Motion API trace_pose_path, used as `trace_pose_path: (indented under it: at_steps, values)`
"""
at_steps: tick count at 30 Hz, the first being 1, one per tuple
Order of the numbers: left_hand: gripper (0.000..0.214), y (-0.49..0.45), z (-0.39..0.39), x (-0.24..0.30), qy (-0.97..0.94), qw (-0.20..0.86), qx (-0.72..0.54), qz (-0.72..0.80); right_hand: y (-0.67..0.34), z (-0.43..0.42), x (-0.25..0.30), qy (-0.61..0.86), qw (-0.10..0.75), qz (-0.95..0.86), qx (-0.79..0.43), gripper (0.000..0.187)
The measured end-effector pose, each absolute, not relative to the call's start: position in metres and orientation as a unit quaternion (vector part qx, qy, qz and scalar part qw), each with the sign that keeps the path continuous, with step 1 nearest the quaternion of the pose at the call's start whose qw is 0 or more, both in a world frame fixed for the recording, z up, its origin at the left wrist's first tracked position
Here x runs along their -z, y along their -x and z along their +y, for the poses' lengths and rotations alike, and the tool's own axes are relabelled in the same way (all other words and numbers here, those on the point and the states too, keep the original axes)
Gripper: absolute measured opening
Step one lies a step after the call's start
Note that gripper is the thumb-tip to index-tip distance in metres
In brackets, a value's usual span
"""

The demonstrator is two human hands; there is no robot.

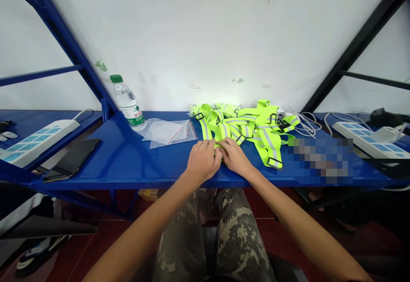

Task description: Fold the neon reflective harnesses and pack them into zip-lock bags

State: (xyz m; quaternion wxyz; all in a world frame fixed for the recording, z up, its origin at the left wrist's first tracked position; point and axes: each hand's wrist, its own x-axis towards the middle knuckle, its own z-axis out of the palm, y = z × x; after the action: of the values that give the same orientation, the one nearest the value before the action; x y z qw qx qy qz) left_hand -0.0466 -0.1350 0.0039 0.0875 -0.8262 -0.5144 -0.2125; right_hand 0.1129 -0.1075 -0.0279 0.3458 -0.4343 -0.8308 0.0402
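Note:
Near the front of the blue table, my left hand (205,156) and my right hand (233,156) meet, fingers closed on a neon-yellow reflective strap (219,146). Most of the gripped part is hidden under my fingers. Just behind them spreads a tangled pile of the same reflective straps (264,134), with grey stripes and black buckles. One black buckle (274,163) lies at the pile's front right. Left of the pile, several clear zip bags (169,132) lie flat and overlapping.
A water bottle (128,102) with a green cap stands at the back left. A dark phone (73,160) rests on the left edge. Power strips (41,141) lie at both sides, and white cable (309,124) coils behind right. Blue frame posts (67,30) slant at the left. A blurred patch covers the right.

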Motion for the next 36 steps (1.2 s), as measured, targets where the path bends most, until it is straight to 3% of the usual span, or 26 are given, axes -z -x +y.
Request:
trace_pose_path:
  at_steps: [11,16,21,27,32,36]
  values:
    - [0.030,0.047,-0.121,0.009,0.856,0.103,0.166,-0.479,-0.113,-0.122,0.026,0.426,0.386,-0.815,0.076,0.024]
    - [0.032,0.049,-0.112,0.005,0.872,0.095,0.152,-0.455,-0.120,-0.141,0.023,0.402,0.345,-0.846,0.053,0.027]
    - [0.043,0.049,-0.105,0.004,0.864,0.060,0.165,-0.472,-0.131,-0.141,0.020,0.397,0.302,-0.866,-0.010,0.055]
    - [0.036,0.048,-0.110,0.007,0.814,0.043,0.275,-0.509,-0.133,-0.135,0.018,0.387,0.273,-0.881,0.009,0.033]
    - [0.035,0.045,-0.124,0.005,0.800,0.125,0.314,-0.495,-0.130,-0.132,0.018,0.402,0.254,-0.879,0.021,0.026]
    - [0.037,0.044,-0.124,0.003,0.788,0.125,0.319,-0.511,-0.127,-0.124,0.015,0.421,0.217,-0.878,0.062,0.028]
